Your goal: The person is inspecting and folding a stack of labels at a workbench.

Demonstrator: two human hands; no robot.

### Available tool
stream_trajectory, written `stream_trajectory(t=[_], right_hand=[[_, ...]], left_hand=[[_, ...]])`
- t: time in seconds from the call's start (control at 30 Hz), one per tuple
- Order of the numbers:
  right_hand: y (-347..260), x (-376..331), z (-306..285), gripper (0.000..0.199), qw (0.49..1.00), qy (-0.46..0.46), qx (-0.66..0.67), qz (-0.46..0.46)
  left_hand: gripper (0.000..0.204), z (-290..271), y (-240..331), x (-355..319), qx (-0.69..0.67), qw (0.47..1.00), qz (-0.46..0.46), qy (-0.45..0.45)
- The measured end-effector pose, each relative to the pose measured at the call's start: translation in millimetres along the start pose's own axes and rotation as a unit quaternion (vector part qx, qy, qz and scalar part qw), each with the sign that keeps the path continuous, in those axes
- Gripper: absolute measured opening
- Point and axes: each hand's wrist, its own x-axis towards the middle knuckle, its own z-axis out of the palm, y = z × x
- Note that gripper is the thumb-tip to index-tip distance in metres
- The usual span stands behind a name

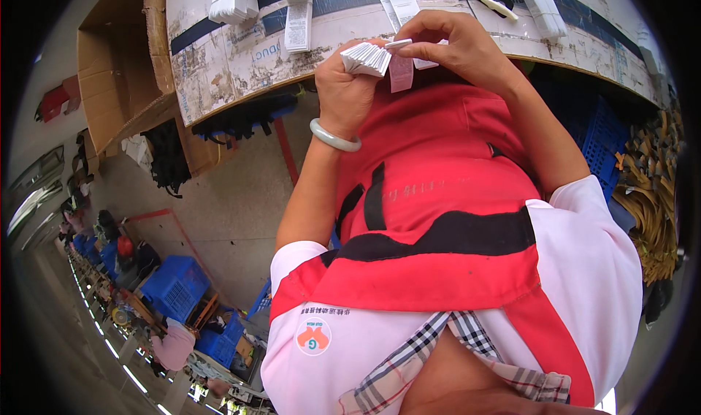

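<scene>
Fanning out of the left hand (343, 86), the stack of small white paper tags (367, 57) sits at the worn white table's edge (241, 64); the right hand (453, 46) pinches one tag (400, 71). A loose grip could spill the fan onto the red apron (438, 181).

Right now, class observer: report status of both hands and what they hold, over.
Left hand gripping fanned stack of white tags. Right hand pinching one tag off the stack. Worn worktable ahead, nothing blocking.
</scene>
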Motion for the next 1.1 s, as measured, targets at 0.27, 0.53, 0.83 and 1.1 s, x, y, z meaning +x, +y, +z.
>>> stream_trajectory(t=[0.27, 0.53, 0.83, 1.1], right_hand=[[1.7, -3.4, 7.7, 0.018, 0.996, -0.005, 0.089, 0.023], [-9.9, -3.1, -1.4, 0.012, 0.985, -0.075, 0.126, 0.090], [21.2, 4.5, 18.8, 0.025, 0.986, 0.031, 0.148, 0.072], [51.9, 38.8, -7.8, 0.009, 0.929, 0.232, -0.229, -0.174]], left_hand=[[0.019, 0.8, 3.2, -7.5, -0.064, 0.996, -0.060, 0.012], [0.017, -1.4, 1.6, -6.6, -0.202, 0.956, -0.209, -0.050], [0.039, 3.0, -15.0, -7.5, -0.292, 0.914, -0.261, -0.108], [0.023, 7.1, -13.1, -5.3, -0.238, 0.930, -0.270, -0.078]])
